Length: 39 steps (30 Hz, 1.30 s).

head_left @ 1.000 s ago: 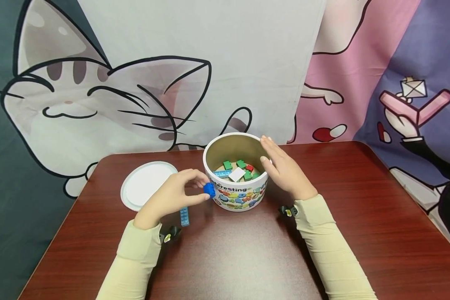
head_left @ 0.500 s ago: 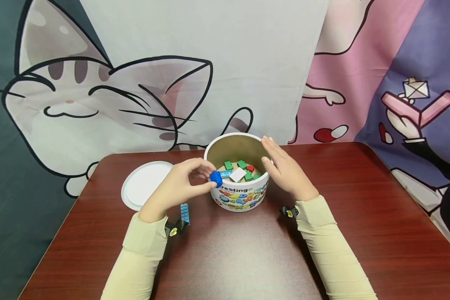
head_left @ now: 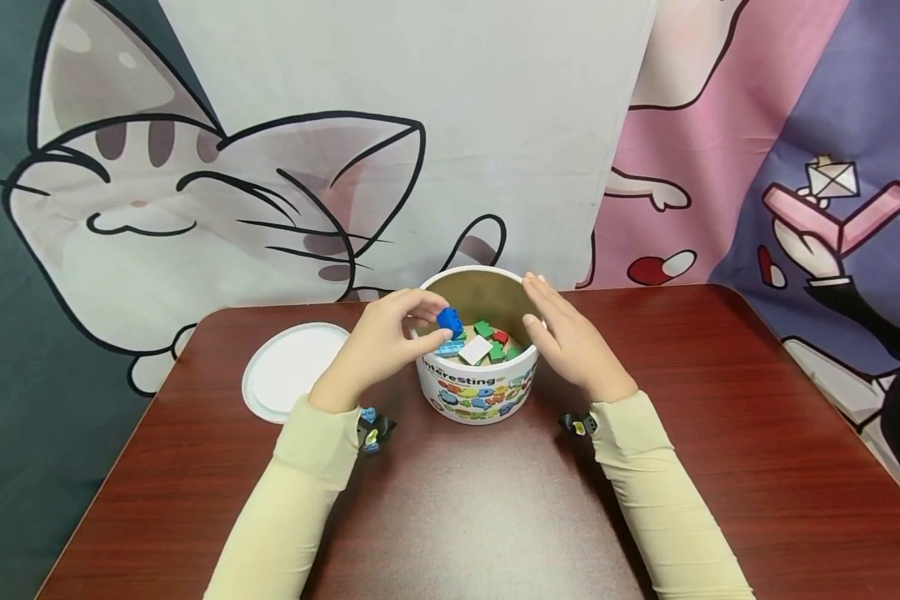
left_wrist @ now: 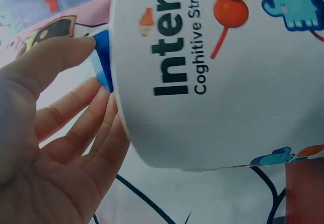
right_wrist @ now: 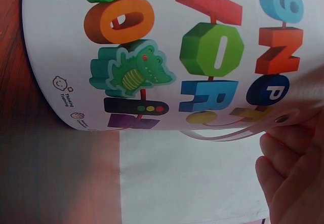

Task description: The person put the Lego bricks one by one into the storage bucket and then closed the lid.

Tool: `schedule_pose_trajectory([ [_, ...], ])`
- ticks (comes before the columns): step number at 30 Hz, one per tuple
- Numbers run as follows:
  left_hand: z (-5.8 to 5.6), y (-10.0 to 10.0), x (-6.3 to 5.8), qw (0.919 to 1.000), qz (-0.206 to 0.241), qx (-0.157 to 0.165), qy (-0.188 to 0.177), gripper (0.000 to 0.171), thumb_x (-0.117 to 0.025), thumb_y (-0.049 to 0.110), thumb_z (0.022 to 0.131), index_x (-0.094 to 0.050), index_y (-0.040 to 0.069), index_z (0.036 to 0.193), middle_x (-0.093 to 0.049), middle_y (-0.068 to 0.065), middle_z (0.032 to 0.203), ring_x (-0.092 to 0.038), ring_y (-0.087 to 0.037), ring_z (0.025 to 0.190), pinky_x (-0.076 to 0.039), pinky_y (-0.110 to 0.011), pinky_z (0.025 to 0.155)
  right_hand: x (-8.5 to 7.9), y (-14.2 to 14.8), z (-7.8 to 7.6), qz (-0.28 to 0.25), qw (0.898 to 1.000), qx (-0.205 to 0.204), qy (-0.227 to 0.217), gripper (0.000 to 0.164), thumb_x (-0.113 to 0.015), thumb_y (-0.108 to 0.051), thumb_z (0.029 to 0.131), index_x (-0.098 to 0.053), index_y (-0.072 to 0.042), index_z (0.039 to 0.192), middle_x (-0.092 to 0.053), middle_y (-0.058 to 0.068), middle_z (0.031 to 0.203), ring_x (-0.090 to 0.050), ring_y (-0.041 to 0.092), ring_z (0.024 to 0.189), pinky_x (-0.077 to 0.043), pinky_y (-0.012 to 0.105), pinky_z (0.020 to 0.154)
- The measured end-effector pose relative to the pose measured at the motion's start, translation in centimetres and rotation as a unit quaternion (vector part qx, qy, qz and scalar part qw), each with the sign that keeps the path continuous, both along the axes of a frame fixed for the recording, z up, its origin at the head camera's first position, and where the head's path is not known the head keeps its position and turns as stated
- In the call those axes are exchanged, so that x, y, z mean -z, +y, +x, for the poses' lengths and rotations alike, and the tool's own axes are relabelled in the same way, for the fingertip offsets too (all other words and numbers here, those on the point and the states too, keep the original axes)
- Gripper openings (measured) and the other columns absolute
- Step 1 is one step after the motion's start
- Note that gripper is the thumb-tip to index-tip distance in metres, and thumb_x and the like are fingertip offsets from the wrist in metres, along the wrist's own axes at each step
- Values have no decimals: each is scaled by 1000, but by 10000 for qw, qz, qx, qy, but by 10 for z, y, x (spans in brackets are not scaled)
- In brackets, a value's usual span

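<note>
A dark blue toy brick [head_left: 450, 322] is pinched between the thumb and fingers of my left hand [head_left: 390, 337], over the left side of the rim of a round white bucket [head_left: 476, 396]. The left wrist view shows the same brick [left_wrist: 104, 59] beside the bucket's rim, partly hidden behind it. Inside the bucket lie green bricks, a light blue brick [head_left: 450, 348], a white brick [head_left: 476, 350] and a red brick [head_left: 501, 337]. With fingers extended, my right hand [head_left: 577, 342] rests against the bucket's right side.
A round white lid [head_left: 288, 371] lies on the brown table [head_left: 495, 500], left of the bucket. Another light blue brick [head_left: 368, 413] lies on the table, mostly covered by my left wrist's camera. A printed cloth [head_left: 420, 67] hangs behind the table.
My left hand has risen with the blue brick and moved right, from the bucket's front left side to above its rim. My right hand has stayed against the bucket.
</note>
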State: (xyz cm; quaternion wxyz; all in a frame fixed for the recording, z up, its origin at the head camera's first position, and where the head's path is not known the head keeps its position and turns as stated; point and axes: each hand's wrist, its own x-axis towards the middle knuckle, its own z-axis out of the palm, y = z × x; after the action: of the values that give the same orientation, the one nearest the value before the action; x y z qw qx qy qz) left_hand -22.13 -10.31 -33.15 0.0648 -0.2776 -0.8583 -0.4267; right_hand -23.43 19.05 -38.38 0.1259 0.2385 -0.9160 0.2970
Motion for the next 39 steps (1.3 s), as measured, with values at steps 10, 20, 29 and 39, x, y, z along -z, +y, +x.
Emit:
schedule_pose_trajectory([
  [10,-25,14,-6,9935,-1130,-44,129,32,-75,16,93,-68,2,120,-67,-13,114,-65,-26,107,-54,-39,97,-1,0,0,-34,10000,0,37,61,-47,-34,105,-33,-7,159,-30,9,164,-24,28,153,-22,46,124],
  [20,-40,26,-11,9655,-2535,-12,600,30,-73,13,95,-66,1,122,-64,-14,113,-62,-28,104,-53,-39,96,-2,-1,-1,-47,9999,-13,95,60,-48,-32,105,-35,-6,158,-32,9,164,-25,29,152,-22,46,124],
  [29,-37,24,-5,9587,-2466,-237,1398,25,-61,-2,98,-67,-1,122,-66,-16,117,-61,-35,112,-50,-42,102,-4,-2,0,-49,10000,-19,59,60,-47,-32,105,-35,-6,158,-31,8,164,-24,26,153,-21,44,124],
  [39,-11,4,-1,9629,-1424,-586,2217,21,-62,-2,94,-69,-2,113,-69,-16,107,-63,-34,101,-53,-43,93,-1,0,0,-48,10000,17,-41,62,-50,-30,104,-33,-7,159,-30,8,165,-22,26,154,-21,45,124],
])
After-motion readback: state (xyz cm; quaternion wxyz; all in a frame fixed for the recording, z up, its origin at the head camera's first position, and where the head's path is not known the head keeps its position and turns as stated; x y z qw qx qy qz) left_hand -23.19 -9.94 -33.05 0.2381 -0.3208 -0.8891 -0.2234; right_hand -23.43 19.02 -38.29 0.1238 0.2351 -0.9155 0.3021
